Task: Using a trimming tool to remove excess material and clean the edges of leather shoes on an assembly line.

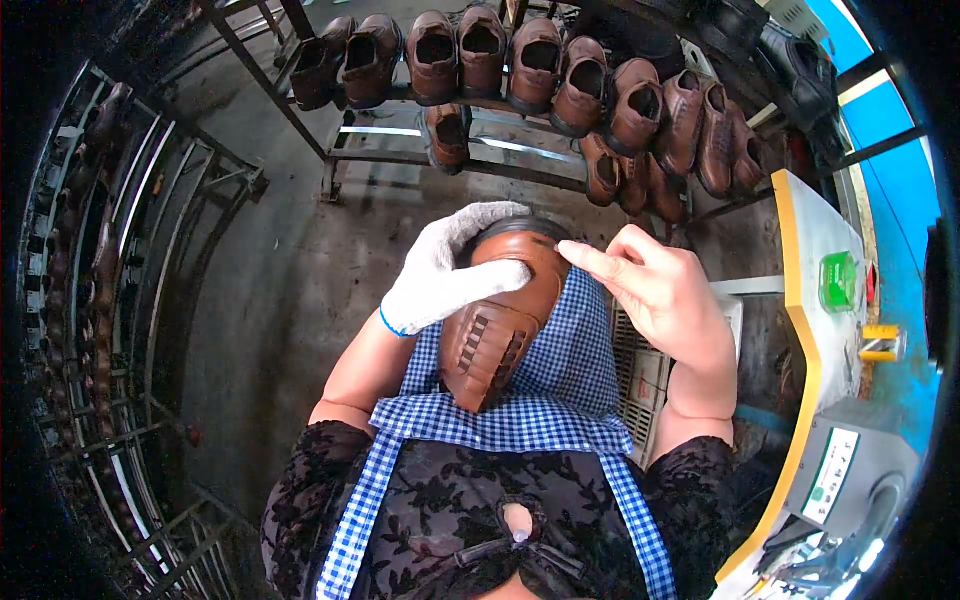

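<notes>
A brown leather shoe (518,288) with woven-looking strips of lacing is held in front of my chest. Its rounded toe and black sole edge point away from me, and the tongue end is close to my apron. My left hand (440,270), in a white knitted glove with a blue cuff, wraps around the shoe's left side, thumb across the upper. At the right of the toe, the fingertips of my bare right hand (640,278) touch the leather beside a small dark mark. Its fingers are pinched together; anything between them is too small to make out.
A metal rack (450,165) across the back carries several brown shoes (434,58). Another rack (120,300) stands at left. To my right is a yellow-edged white bench (815,260) with a green container (838,281) and a grey machine (850,465). Plastic crates (645,385) stand below.
</notes>
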The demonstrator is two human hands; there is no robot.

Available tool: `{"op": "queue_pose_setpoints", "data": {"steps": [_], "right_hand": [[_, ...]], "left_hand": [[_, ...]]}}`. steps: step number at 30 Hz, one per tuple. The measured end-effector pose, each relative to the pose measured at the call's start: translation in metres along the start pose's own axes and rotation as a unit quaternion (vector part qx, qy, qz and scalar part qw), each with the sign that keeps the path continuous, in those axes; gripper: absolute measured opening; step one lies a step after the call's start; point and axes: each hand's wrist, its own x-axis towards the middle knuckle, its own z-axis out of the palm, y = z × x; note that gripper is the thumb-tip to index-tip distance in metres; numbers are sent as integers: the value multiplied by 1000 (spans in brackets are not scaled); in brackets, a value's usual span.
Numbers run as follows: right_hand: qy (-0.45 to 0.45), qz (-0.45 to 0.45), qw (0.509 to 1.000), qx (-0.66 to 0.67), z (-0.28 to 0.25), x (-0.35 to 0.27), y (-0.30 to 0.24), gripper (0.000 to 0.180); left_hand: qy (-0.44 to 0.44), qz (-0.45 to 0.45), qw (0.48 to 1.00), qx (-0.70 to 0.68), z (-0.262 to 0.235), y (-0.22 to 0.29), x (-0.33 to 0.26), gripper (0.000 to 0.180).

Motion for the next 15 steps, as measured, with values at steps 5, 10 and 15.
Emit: {"op": "queue_pose_setpoints", "data": {"steps": [5,10,15], "right_hand": [[-9,2,1000,-17,-7,-1,0,39],[-11,3,999,-53,-11,-5,0,38],[-10,0,999,-47,-7,-1,-5,36]], "left_hand": [[-8,18,999,38,2,-4,-1,64],[13,7,1000,1,4,-2,-5,63],[-4,3,1000,21,2,-6,-2,62]]}}
